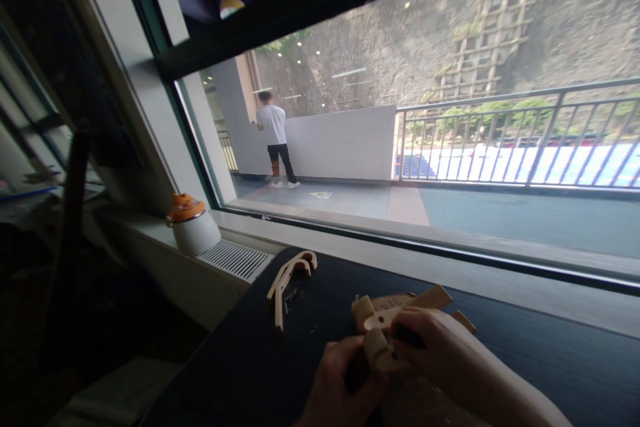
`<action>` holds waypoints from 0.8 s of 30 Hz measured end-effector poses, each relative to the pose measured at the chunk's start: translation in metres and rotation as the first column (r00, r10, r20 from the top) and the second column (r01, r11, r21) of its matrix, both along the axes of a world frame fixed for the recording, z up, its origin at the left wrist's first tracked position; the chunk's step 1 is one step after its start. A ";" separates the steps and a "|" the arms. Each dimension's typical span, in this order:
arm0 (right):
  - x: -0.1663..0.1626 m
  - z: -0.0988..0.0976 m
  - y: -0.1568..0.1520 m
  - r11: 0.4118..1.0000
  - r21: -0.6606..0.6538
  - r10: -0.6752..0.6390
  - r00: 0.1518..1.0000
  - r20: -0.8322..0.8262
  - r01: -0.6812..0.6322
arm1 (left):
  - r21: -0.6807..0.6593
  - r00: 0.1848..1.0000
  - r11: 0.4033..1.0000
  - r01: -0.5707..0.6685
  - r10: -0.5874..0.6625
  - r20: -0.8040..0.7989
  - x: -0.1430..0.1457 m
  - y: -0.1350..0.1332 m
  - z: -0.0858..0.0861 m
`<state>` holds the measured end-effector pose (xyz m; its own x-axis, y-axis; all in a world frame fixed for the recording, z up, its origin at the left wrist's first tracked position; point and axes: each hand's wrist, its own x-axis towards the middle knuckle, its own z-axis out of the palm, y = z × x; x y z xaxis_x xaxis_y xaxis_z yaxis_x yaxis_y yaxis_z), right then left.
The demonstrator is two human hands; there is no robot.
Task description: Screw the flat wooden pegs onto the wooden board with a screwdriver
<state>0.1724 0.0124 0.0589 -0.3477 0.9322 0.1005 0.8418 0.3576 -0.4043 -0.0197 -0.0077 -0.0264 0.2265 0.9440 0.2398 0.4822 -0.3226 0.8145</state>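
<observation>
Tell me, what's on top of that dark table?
Two hooked wooden pieces, small bits beside them, and more wooden parts at the left hand and right hand. The hands cover some of those parts and the tabletop beneath, so anything there can't be seen.

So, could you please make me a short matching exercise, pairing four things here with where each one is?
Things:
1. orange-topped container
2. hooked wooden pieces
3. right hand
4. person in a white shirt

Places:
A. lying on the dark table
B. outdoors, near a pale wall
C. touching a rounded wooden part
D. on a ledge, beside a slotted vent

Pairs: 1-D, 2-A, 3-C, 4-B
</observation>
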 end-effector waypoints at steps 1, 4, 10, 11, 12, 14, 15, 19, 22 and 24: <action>0.002 0.002 0.000 1.000 0.005 0.001 1.000 -0.016 -0.001 | -0.002 1.000 1.000 0.000 0.000 -0.004 0.000 0.000 0.000; 0.012 0.009 0.002 1.000 0.027 0.004 0.997 -0.082 -0.001 | -0.016 0.999 0.999 -0.038 0.038 -0.001 0.001 -0.001 -0.001; 0.016 0.013 0.000 1.000 0.026 0.010 0.996 -0.093 -0.008 | -0.034 0.999 0.998 -0.046 0.047 0.020 0.002 -0.001 -0.001; 0.014 0.012 -0.001 0.999 0.024 0.023 0.996 -0.091 -0.021 | -0.030 0.999 0.999 -0.040 0.041 0.023 0.002 -0.002 0.000; 0.011 0.011 -0.002 0.999 0.022 0.035 0.996 -0.088 -0.033 | -0.027 0.999 0.999 -0.035 0.035 0.023 0.002 -0.002 0.001; 0.006 0.009 -0.003 0.999 0.015 0.041 0.997 -0.064 -0.040 | -0.023 0.999 0.999 -0.029 0.030 0.026 0.003 -0.002 0.003; 0.004 0.008 -0.003 0.999 0.011 0.036 0.998 -0.041 -0.036 | -0.025 0.999 0.999 -0.030 0.030 0.030 0.003 -0.002 0.004; 0.000 0.007 -0.003 1.000 0.011 0.026 0.999 0.029 -0.026 | -0.029 0.999 0.999 -0.029 0.030 0.035 0.004 -0.003 0.004; -0.001 0.007 -0.003 0.998 0.019 0.053 0.999 0.014 -0.053 | -0.015 0.999 1.000 -0.025 0.026 0.034 0.003 -0.003 0.005; -0.003 0.008 -0.003 0.996 0.012 0.084 0.996 -0.014 -0.084 | -0.004 0.999 1.000 -0.017 0.017 0.031 0.003 -0.004 0.006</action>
<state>0.1692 0.0091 0.0665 -0.4229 0.8986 0.1165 0.8027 0.4312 -0.4120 -0.0166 -0.0116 -0.0201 0.2032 0.9486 0.2426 0.4621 -0.3114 0.8303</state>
